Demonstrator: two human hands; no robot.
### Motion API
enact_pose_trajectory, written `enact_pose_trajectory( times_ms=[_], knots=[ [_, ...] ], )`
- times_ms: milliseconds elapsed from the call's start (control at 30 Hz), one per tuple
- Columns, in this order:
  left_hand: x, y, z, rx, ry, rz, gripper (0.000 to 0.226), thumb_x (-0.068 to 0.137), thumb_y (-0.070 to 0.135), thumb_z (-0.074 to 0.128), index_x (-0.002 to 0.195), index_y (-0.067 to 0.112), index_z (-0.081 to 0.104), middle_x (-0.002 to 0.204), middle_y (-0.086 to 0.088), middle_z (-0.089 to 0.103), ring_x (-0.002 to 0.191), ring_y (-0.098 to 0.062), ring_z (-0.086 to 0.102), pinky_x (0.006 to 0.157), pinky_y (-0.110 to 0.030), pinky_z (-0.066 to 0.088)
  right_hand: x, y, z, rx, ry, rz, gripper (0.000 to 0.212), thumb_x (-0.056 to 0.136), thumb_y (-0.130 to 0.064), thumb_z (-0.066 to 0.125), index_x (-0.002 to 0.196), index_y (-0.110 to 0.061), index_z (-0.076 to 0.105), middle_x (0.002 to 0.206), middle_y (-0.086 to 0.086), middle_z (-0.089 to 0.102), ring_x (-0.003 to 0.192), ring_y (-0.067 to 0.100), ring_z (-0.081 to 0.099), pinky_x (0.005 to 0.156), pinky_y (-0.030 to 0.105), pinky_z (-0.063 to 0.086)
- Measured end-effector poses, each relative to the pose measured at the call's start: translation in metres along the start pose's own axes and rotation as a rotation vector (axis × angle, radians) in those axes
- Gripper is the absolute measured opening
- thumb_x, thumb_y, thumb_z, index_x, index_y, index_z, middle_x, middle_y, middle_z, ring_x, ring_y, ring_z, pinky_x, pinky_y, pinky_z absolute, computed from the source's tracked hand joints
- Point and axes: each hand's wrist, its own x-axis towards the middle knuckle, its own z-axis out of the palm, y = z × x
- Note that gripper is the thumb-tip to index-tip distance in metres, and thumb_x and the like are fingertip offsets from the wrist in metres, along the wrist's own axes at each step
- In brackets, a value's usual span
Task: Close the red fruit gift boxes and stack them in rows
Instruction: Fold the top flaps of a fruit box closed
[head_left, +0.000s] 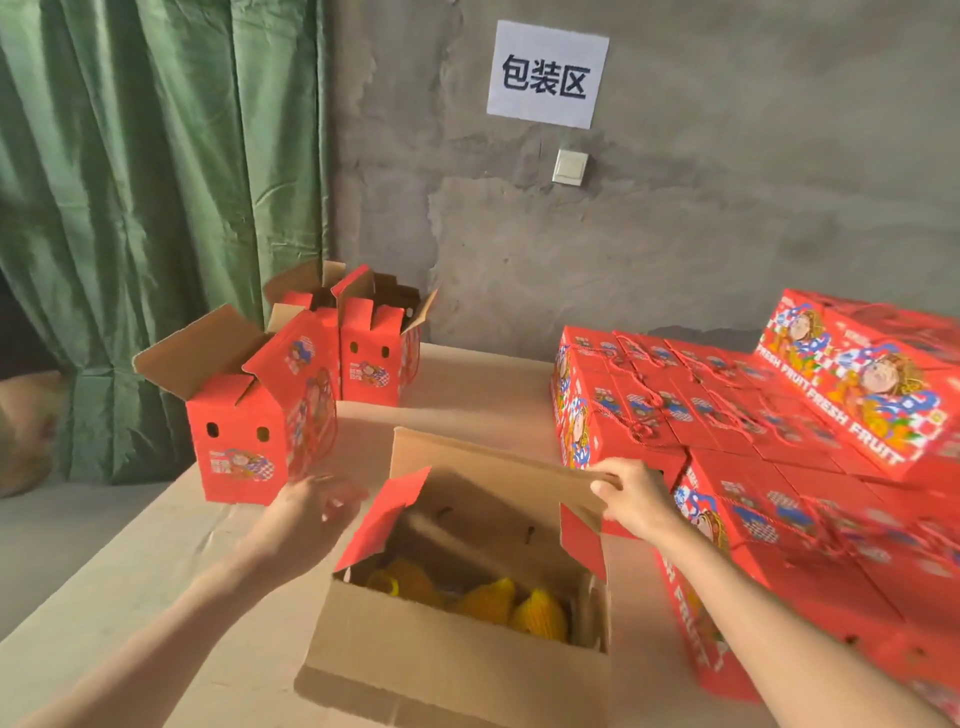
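At the near middle of the counter (156, 561) stands an open red gift box (457, 670) with yellow netted fruit (537, 613) inside. The right hand (636, 501) pinches the box's far flap (493, 462) between thumb and fingers. The left hand (306, 519) hovers beside the left side flap (384, 519); blur hides whether its fingers are spread or curled. Closed boxes (701, 405) sit in rows to the right, and more open ones (239, 441) stand at far left.
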Motion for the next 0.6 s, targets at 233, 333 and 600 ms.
enact_pose_trajectory(
  times_ms=[233, 333, 600],
  knots=[
    [0.016, 0.019, 0.035, -0.126, -0.192, -0.094, 0.032, 0.095, 0.01, 0.052, 0.125, 0.013, 0.059, 0.136, -0.005, 0.049, 0.125, -0.021, 0.047, 0.099, -0.026, 0.041, -0.059, 0.062, 0.006, 0.157, 0.215, -0.069, 0.019, 0.087, 0.002, 0.058, 0.1, -0.012, 0.061, 0.094, -0.01, 0.064, 0.089, 0.007, 0.064, 0.086, 0.021, 0.048],
    [0.013, 0.019, 0.048, -0.249, -0.313, -0.193, 0.043, 0.098, 0.014, 0.045, 0.141, 0.017, 0.041, 0.15, -0.005, 0.027, 0.13, -0.021, 0.037, 0.085, -0.019, 0.047, -0.092, 0.078, 0.023, 0.149, 0.029, -0.257, 0.037, 0.088, -0.006, 0.063, 0.116, -0.028, 0.056, 0.118, -0.013, 0.061, 0.114, 0.0, 0.056, 0.096, 0.009, 0.04],
    [0.006, 0.017, 0.066, -0.511, -0.33, -0.405, 0.038, 0.1, 0.014, 0.041, 0.135, 0.029, 0.046, 0.143, -0.007, 0.038, 0.103, -0.022, 0.056, 0.07, -0.022, 0.052, -0.088, 0.078, 0.038, 0.098, -0.171, -0.391, 0.029, 0.099, -0.016, 0.045, 0.12, -0.025, 0.063, 0.145, -0.021, 0.031, 0.135, -0.009, 0.026, 0.11, 0.01, 0.021]
  ],
)
